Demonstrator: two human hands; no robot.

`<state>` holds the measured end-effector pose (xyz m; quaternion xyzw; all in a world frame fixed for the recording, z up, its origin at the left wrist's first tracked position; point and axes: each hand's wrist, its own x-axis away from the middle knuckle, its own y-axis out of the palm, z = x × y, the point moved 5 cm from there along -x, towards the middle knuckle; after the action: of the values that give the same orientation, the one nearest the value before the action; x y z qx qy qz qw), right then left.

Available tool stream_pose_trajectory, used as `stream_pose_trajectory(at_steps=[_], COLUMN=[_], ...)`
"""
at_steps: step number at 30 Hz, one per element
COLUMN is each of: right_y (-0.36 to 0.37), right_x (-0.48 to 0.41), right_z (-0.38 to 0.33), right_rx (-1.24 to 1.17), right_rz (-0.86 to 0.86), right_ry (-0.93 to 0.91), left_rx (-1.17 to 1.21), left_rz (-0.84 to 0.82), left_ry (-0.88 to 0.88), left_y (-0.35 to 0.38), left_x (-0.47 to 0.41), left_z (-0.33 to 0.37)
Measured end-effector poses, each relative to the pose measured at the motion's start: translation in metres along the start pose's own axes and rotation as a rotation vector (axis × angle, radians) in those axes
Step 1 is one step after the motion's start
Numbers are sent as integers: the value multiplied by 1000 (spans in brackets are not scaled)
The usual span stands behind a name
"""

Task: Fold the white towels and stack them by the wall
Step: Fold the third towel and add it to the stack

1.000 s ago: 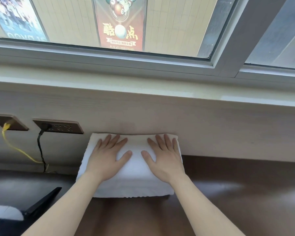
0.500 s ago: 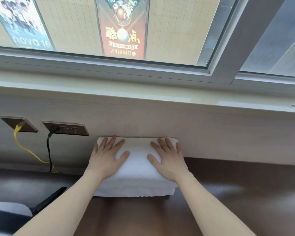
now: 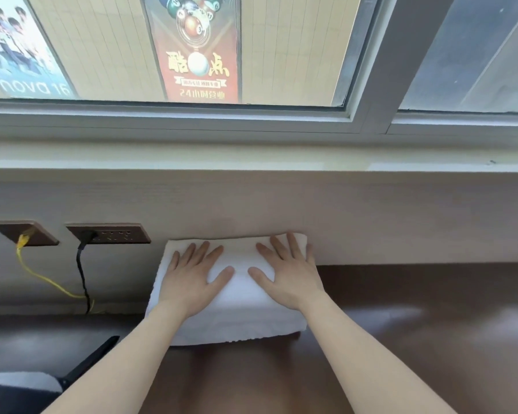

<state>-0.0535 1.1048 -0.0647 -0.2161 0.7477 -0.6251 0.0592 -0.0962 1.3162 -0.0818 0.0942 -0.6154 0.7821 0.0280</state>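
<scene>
A stack of folded white towels (image 3: 240, 318) lies on the dark brown table (image 3: 416, 339), its far edge against the pale wall panel (image 3: 341, 219). My left hand (image 3: 192, 279) lies flat on the left half of the top towel, fingers straight and spread. My right hand (image 3: 290, 273) lies flat on the right half in the same way, its fingertips near the wall. Both palms press down on the stack.
Two brown socket plates (image 3: 108, 233) sit on the wall to the left, with a yellow cable (image 3: 42, 279) and a black cable (image 3: 83, 276) hanging from them. A dark object (image 3: 87, 366) lies at the lower left. A window sill (image 3: 251, 156) runs above.
The view has shifted a little, so the stack sits further right. My hands have slid slightly apart on the top towel and stay flat on it.
</scene>
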Motion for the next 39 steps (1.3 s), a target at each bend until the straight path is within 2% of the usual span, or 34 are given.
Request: stream_pose_trajectory(at_steps=[6, 11, 17, 21, 32, 39], right_y=[-10, -34, -64, -79, -86, -107], right_x=[7, 39, 116, 173, 447, 573], right_z=[-5, 1, 61, 123, 375, 486], right_rx=[-3, -77, -204, -208, -298, -291], right_rz=[38, 154, 281, 337, 461, 493], right_ry=[-16, 17, 169, 277, 665, 816], left_rx=[-9, 51, 44, 23, -35, -10], left_rz=[3, 81, 161, 142, 94, 84], left_ry=[-44, 111, 390, 470, 724, 846], left_y=[-7, -21, -32, -22, 73, 99], left_x=[5, 17, 43, 62, 177, 227], left_z=[-9, 44, 167, 243, 542, 698])
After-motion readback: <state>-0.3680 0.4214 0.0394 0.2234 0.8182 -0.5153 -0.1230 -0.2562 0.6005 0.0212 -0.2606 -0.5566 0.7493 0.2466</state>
